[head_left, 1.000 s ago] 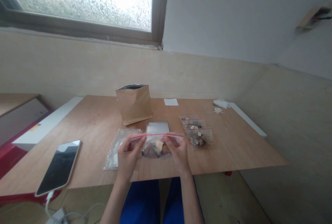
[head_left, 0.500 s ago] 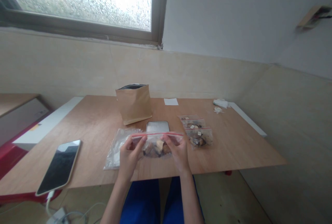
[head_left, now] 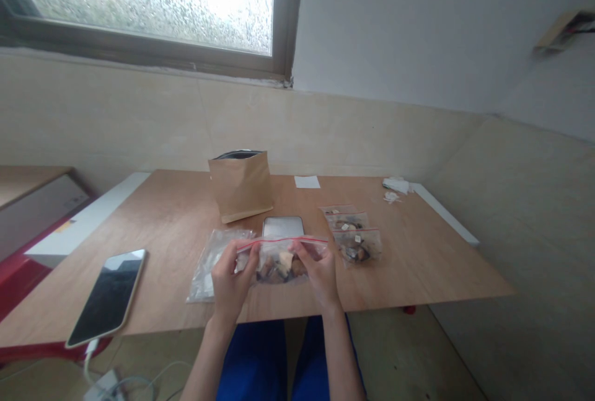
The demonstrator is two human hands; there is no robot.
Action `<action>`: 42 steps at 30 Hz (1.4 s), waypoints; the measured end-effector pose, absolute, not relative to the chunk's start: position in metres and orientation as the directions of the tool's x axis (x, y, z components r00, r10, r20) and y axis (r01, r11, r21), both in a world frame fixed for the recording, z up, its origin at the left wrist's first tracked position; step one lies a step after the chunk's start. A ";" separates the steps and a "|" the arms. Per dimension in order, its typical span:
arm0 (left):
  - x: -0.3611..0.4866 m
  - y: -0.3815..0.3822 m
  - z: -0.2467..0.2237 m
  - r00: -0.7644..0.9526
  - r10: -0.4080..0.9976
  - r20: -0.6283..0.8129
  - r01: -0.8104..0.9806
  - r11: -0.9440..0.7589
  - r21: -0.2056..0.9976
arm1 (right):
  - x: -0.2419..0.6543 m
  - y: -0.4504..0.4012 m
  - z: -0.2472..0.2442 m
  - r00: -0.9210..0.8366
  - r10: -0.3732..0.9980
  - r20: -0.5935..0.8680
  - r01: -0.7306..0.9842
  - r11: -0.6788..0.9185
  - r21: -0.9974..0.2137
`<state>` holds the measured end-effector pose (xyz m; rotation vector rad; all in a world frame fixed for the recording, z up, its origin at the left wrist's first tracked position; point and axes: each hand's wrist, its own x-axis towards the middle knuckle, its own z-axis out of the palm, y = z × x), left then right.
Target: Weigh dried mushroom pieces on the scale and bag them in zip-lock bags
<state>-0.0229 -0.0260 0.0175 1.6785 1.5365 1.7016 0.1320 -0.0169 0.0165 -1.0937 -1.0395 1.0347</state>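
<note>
A clear zip bag (head_left: 279,269) with a red seal strip hangs between my two hands above the table's front edge. Brown, cream and dark pieces lie inside it; their kind is not clear. My left hand (head_left: 231,274) pinches the strip near its left end, thumb on the near side. My right hand (head_left: 320,271) pinches the same strip near its right end. Just behind the bag lies a flat silver scale-like plate (head_left: 282,227), partly covered by it. Under and beside my left hand is a stack of clear plastic bags (head_left: 201,277).
Several filled zip bags (head_left: 357,246) with small white labels overlap on the right. An open brown paper pouch (head_left: 242,189) stands at the back. A phone (head_left: 109,295) with a cable lies left. White paper (head_left: 307,182) and crumpled tissue (head_left: 396,185) are near the wall.
My left hand has shifted slightly left along the red strip, which now bends a little. My right hand stays about where it was.
</note>
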 end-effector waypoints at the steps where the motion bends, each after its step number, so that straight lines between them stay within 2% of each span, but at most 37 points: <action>1: -0.023 -0.026 0.017 -0.278 0.795 0.539 0.453 -0.386 0.803 | 0.132 -0.017 0.016 0.188 0.974 0.125 -0.123 0.150 -0.981; 4: -0.022 -0.026 0.016 -0.289 0.817 0.499 0.400 -0.370 0.838 | 0.132 -0.018 0.017 0.187 0.975 0.124 -0.129 0.150 -0.980; 9: -0.020 -0.025 0.017 -0.251 0.915 0.315 0.081 -0.305 0.949 | 0.130 -0.019 0.019 0.195 0.972 0.129 -0.122 0.154 -0.980; 12: -0.019 -0.022 0.018 -0.214 0.948 0.234 -0.010 -0.242 0.970 | 0.129 -0.019 0.020 0.191 0.975 0.115 -0.129 0.141 -0.982; 18: -0.017 -0.019 0.016 -0.264 0.943 0.204 -0.031 -0.220 0.975 | 0.128 -0.019 0.022 0.201 0.973 0.112 -0.134 0.141 -0.981; 22: -0.016 -0.020 0.020 -0.260 0.936 0.239 -0.025 -0.254 0.967 | 0.128 -0.019 0.023 0.202 0.972 0.119 -0.126 0.147 -0.981; 29: -0.016 -0.023 0.024 -0.253 0.916 0.311 0.097 -0.296 0.950 | 0.126 -0.021 0.022 0.252 0.958 0.138 -0.129 0.174 -0.976; 33: -0.015 -0.022 0.021 -0.267 0.917 0.295 0.054 -0.292 0.955 | 0.126 -0.021 0.022 0.250 0.955 0.162 -0.118 0.196 -0.973; 37: -0.018 -0.019 0.021 -0.183 0.956 0.231 -0.015 -0.238 0.971 | 0.129 -0.019 0.021 0.230 0.960 0.157 -0.109 0.186 -0.976; 42: -0.019 -0.019 0.022 -0.077 0.971 0.224 0.029 -0.223 0.974 | 0.131 -0.020 0.024 0.124 0.979 0.160 -0.089 0.171 -0.981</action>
